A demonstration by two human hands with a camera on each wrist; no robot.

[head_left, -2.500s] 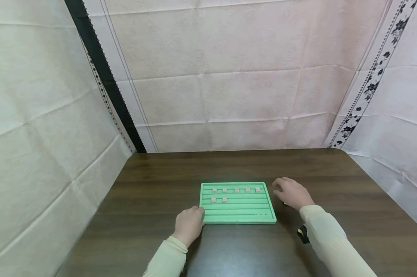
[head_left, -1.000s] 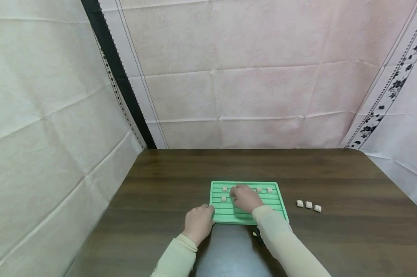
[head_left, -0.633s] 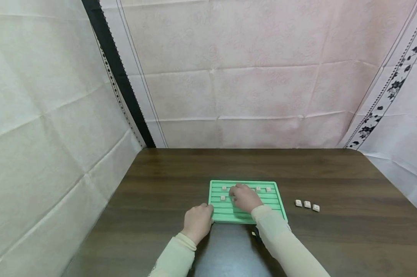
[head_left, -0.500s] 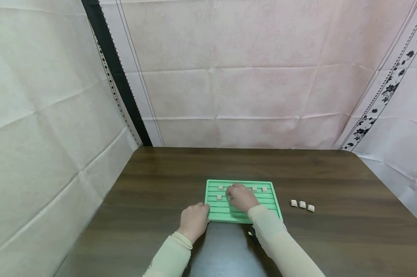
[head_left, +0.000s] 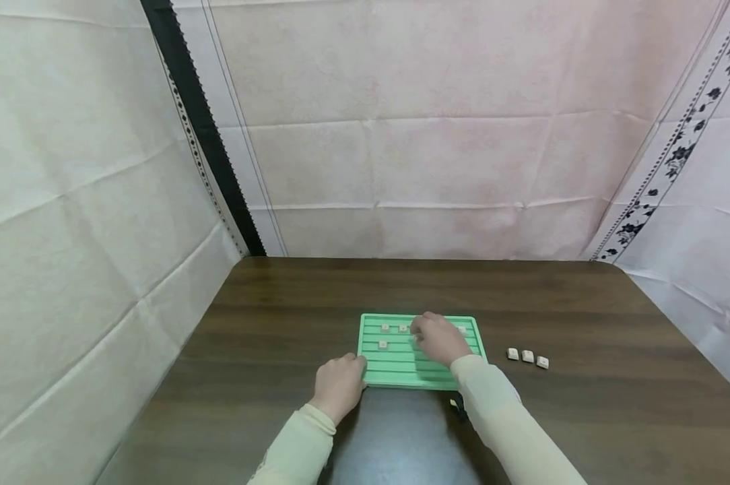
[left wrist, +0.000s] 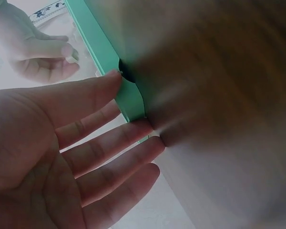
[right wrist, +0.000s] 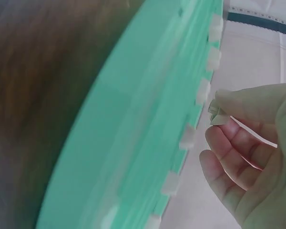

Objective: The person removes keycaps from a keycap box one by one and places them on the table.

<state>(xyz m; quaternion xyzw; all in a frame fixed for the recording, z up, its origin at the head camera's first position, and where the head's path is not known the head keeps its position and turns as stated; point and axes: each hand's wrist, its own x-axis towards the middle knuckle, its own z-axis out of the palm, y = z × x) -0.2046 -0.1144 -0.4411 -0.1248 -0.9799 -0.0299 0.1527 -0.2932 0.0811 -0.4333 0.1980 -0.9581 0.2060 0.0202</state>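
Observation:
A light green ridged board point(head_left: 395, 367) lies on the table, with small white keycap-like pieces point(head_left: 385, 327) in its upper rows. My left hand point(head_left: 339, 385) is at the board's left edge; in the left wrist view its thumb lies on the green rim point(left wrist: 102, 57) and the other fingers reach out fairly straight. Over the board's upper right part is my right hand point(head_left: 440, 338), pinching one white keycap-like piece point(right wrist: 218, 114) between thumb and fingertips. That piece is clear of the board in the right wrist view. The hand covers part of the top row.
Three loose white pieces point(head_left: 527, 356) lie in a short row on the brown wooden table point(head_left: 292, 303), right of the board. Pale cloth point(head_left: 432, 168) hangs behind the table and along both sides.
My right hand came from the loose pieces at the right to the board, then rose and shifted right with a piece from the second row. My left hand stays at the board's edge.

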